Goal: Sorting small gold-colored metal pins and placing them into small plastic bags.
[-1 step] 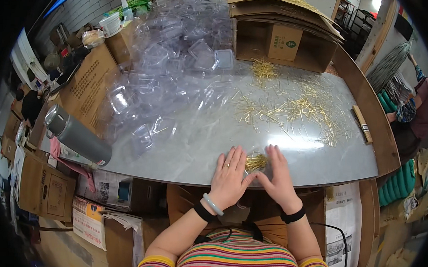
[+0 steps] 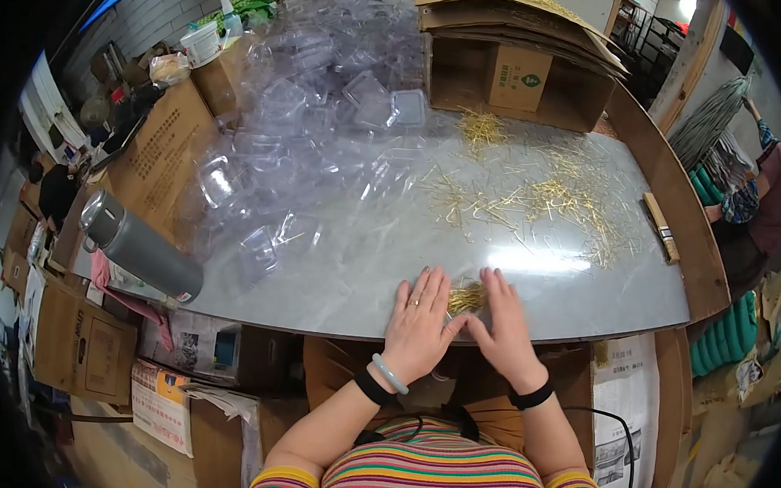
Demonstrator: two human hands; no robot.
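Observation:
A small bundle of thin gold metal hooks (image 2: 466, 296) lies at the near edge of the grey table, between my two hands. My left hand (image 2: 418, 323) rests flat along its left side, fingers stretched forward, with a ring and a pale bangle on it. On the other side, my right hand (image 2: 507, 331) is also stretched out, its fingers beside the bundle. The thumbs meet or nearly meet at the bundle's near end, so part of it is hidden. Farther off, many loose gold hooks (image 2: 565, 196) lie scattered, with a denser clump (image 2: 483, 130) behind them.
Clear plastic boxes (image 2: 318, 108) are heaped at the left and back. A grey bottle (image 2: 143, 249) stands at the left edge. An open cardboard box (image 2: 575, 95) sits at the back, a wooden-handled brush (image 2: 661, 227) at the right. Another person (image 2: 777, 189) is beyond the right-hand cardboard wall.
My right hand has shifted very slightly left, closer to the bundle. My left hand looks the same.

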